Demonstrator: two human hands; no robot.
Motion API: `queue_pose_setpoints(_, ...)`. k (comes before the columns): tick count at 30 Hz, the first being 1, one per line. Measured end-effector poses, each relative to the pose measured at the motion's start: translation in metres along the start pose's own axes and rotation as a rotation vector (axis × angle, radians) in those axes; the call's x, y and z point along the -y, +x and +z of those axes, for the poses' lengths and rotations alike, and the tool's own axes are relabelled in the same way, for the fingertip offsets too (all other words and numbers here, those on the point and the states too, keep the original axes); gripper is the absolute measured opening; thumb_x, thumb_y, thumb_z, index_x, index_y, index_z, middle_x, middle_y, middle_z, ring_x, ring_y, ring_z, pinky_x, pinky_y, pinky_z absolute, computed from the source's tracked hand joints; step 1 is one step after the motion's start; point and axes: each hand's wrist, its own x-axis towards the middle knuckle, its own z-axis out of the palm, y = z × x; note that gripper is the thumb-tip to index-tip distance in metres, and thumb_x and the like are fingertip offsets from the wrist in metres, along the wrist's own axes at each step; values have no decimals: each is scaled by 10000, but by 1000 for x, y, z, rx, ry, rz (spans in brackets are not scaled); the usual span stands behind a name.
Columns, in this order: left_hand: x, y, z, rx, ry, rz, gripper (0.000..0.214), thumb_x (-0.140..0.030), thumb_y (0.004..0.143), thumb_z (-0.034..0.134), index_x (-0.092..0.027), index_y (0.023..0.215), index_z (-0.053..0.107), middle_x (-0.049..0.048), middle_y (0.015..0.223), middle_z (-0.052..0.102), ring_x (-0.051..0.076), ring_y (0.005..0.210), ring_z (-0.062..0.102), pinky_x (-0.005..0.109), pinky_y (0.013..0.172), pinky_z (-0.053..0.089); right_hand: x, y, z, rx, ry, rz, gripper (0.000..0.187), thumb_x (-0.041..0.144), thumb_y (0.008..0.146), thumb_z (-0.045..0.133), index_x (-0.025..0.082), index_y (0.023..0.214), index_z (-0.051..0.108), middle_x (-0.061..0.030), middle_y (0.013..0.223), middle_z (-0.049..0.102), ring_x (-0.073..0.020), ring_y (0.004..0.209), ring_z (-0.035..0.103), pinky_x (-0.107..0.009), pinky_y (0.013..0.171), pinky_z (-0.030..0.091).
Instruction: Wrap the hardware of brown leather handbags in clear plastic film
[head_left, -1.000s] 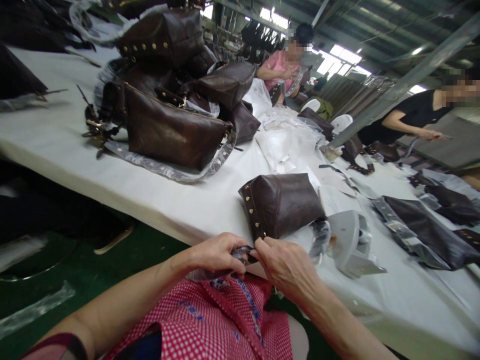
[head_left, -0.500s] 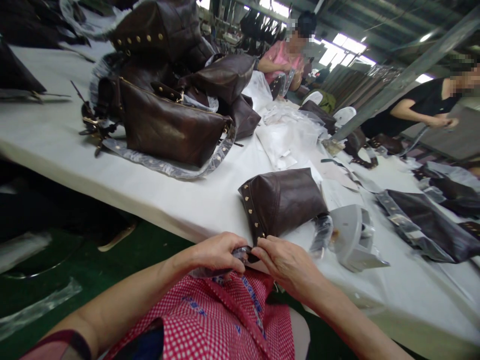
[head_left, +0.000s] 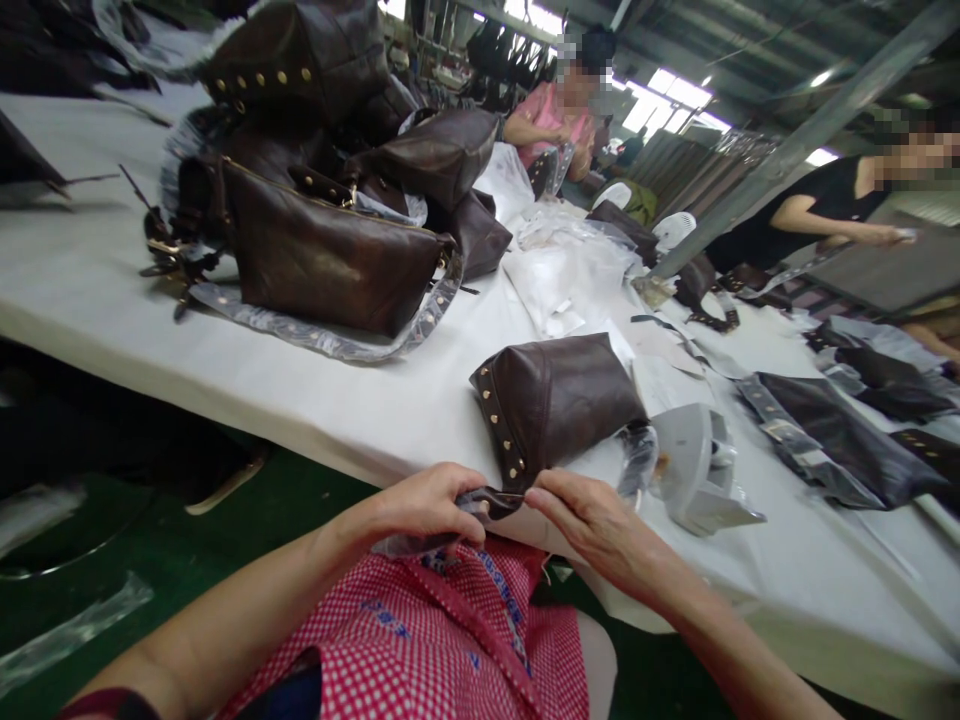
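A dark brown leather bag point(head_left: 570, 400) with a row of gold studs lies at the table's near edge. In front of it, a studded bag strap point(head_left: 501, 503), partly wrapped in clear plastic, runs between my hands. My left hand point(head_left: 439, 505) is closed around the wrapped part of the strap, thumb on top. At the strap's other end, close to the bag's near corner, my right hand point(head_left: 581, 505) pinches it with thumb and fingers. The fingertips of the right hand partly hide what they grip there.
A pile of brown leather bags point(head_left: 330, 250) stands at the left on the white table point(head_left: 360, 410). To the right are a grey plastic dispenser point(head_left: 701, 465) and another bag point(head_left: 847, 430). Beyond, crumpled plastic wrapping point(head_left: 570, 260), a metal post point(head_left: 810, 130) and two people working.
My right hand has shifted slightly right, away from my left, so more of the strap shows between them. The view has turned slightly. The person at right has moved their hands.
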Motion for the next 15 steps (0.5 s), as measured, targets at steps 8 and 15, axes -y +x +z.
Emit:
queue_pose_setpoints(8,-6,1,-2,-49,-19,-47,178,-212,630,599,-172,792,538,-49,610,586,104,470,540,173,417,361,-92,-107,-23,-135,944,514,432,565,819,600,141,874,658,-5,693,536,-75,554,438,-190,482,329)
queue_pose_setpoints(15,7,20,-5,32,-84,-79,263,-305,679,643,-178,894,563,-28,616,633,93,477,532,166,448,385,-221,-185,-27,-772,998,921,240,300,640,792,130,756,669,-21,632,568,-82,514,493,-167,408,342)
